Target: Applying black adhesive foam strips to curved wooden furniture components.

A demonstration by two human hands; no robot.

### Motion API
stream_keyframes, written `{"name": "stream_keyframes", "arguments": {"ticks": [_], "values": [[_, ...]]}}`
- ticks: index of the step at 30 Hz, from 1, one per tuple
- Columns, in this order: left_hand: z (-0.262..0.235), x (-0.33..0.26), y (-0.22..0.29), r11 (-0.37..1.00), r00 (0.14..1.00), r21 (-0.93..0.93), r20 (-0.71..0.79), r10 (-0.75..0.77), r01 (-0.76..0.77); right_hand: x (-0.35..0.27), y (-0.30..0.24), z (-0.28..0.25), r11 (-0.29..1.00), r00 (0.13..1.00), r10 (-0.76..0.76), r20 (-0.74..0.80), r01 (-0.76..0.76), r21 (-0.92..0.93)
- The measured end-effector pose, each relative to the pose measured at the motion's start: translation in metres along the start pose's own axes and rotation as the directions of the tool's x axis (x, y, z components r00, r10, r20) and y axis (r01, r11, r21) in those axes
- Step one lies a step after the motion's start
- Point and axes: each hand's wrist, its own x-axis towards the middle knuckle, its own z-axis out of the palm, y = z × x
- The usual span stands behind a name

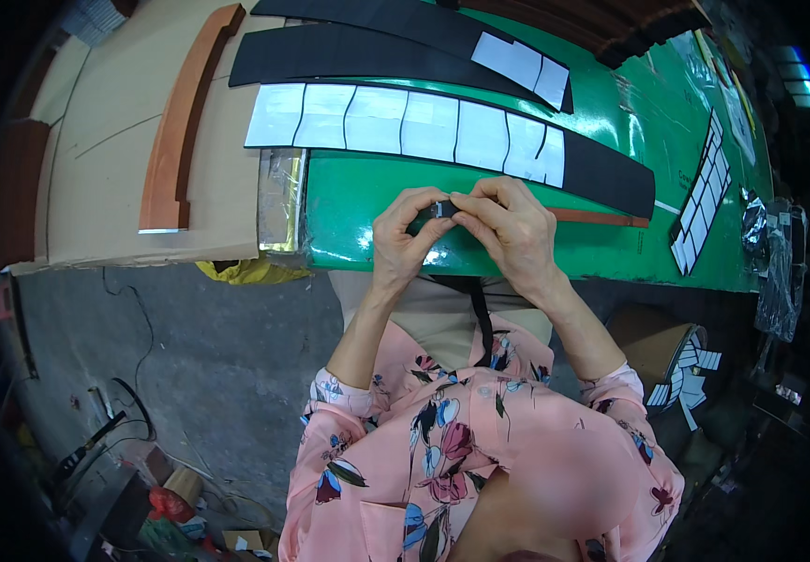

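Observation:
Just over the near edge of the green table, my two hands meet around a small black piece (442, 210) with a pale glint on it. My left hand (400, 236) pinches it between thumb and fingers. From the other side, the fingertips of my right hand (514, 229) press on it. Its full shape is hidden by the fingers. Below the hands a black band (478, 318) hangs over my lap; whether it joins the held piece I cannot tell. Beyond my hands lies a long black strip with white backing panels (428, 124), and a reddish-brown slat (597, 217) is beside my right hand.
More black strips (349, 51) lie at the back of the green table (339, 201). A white-panelled sheet (703, 197) is at the right. Brown cardboard (105, 178) bears an orange-brown wooden piece (185, 131) at left. A bin (648, 342) holds white scraps below right.

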Motion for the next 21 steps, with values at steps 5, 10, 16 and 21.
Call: {"name": "stream_keyframes", "arguments": {"ticks": [5,10,16,21], "values": [[-0.001,0.002,-0.001,0.998,1.000,0.049,0.002,0.031,-0.031,-0.001,0.015,-0.005,0.960,0.990,0.092,0.106,-0.116,0.256],[0.007,0.001,-0.003,0.999,0.996,0.022,-0.080,0.029,-0.027,-0.011,0.018,-0.018,0.984,0.999,-0.001,0.054,-0.009,0.178],[0.000,0.002,0.005,0.897,0.946,0.303,0.133,0.294,-0.321,-0.023,0.019,-0.004,0.992,0.991,-0.124,-0.044,0.126,0.026],[0.000,0.007,0.009,0.911,0.952,0.279,0.136,0.275,-0.303,-0.016,0.021,-0.007,0.959,0.996,0.080,0.027,-0.084,0.270]]}}
